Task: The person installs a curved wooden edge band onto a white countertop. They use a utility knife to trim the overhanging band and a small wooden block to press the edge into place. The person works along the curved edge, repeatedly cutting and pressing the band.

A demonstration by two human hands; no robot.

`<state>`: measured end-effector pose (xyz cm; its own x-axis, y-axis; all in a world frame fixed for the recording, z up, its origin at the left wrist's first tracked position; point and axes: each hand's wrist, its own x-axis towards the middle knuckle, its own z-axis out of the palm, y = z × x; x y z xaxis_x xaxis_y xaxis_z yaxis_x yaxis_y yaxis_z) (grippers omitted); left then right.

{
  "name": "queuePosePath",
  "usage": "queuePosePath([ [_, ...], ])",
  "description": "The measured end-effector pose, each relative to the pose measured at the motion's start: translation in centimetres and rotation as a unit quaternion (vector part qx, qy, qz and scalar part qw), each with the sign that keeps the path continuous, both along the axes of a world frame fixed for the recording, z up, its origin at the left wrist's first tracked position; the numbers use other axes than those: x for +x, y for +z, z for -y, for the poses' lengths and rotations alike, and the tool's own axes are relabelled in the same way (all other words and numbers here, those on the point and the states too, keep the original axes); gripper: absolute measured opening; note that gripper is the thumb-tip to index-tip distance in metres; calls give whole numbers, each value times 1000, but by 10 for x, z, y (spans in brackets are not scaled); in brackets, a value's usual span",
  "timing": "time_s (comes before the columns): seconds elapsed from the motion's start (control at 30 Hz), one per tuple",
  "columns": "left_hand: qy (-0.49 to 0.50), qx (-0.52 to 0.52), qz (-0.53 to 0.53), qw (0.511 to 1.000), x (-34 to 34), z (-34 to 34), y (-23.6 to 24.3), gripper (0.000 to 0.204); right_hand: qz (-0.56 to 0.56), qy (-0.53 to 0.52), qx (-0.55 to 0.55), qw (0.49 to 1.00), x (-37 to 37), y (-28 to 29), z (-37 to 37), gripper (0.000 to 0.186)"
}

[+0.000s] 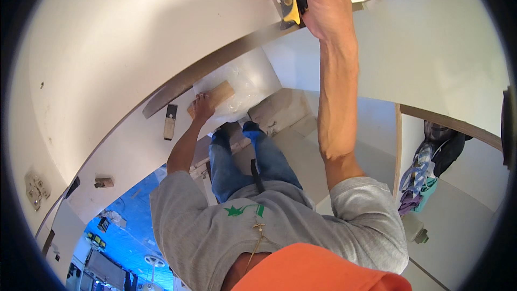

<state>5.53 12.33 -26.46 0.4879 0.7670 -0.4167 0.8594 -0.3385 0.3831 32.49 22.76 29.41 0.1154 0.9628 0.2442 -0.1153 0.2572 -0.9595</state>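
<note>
My right hand (pixel 328 2) is raised at the top of the view, wrapped round the handle of a tool with a yellow and black handle (pixel 291 0). The tool's far part is beyond the frame or covered by my fingers. From its lower end a long grey-brown strip (pixel 202 73) runs down-left along the white panel's edge; whether it belongs to the tool I cannot tell. Lower down, my left hand (pixel 202 109) grips the near end of a light wooden block (pixel 219 95). Clear crinkled plastic (pixel 242 89) lies beside and partly behind the block.
A narrow black and beige object (pixel 169 122) lies left of the block. Metal hinges (pixel 36 189) are on the white panel (pixel 91 64). A small metal piece (pixel 104 182) sits nearby. Clothes (pixel 423 167) hang at right above a pale bottle (pixel 414 229). Blue sheeting (pixel 132 210) covers the floor, lower left.
</note>
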Motion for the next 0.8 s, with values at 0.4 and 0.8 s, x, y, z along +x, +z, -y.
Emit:
queuePosePath([
  [0.4,300,-527,501,617,38,49,209,73,-40,45,26,998,0,5,-2,56],
  [0.8,188,-499,681,503,214,3,418,75,-3,-124,-62,990,62,-19,219,52],
])
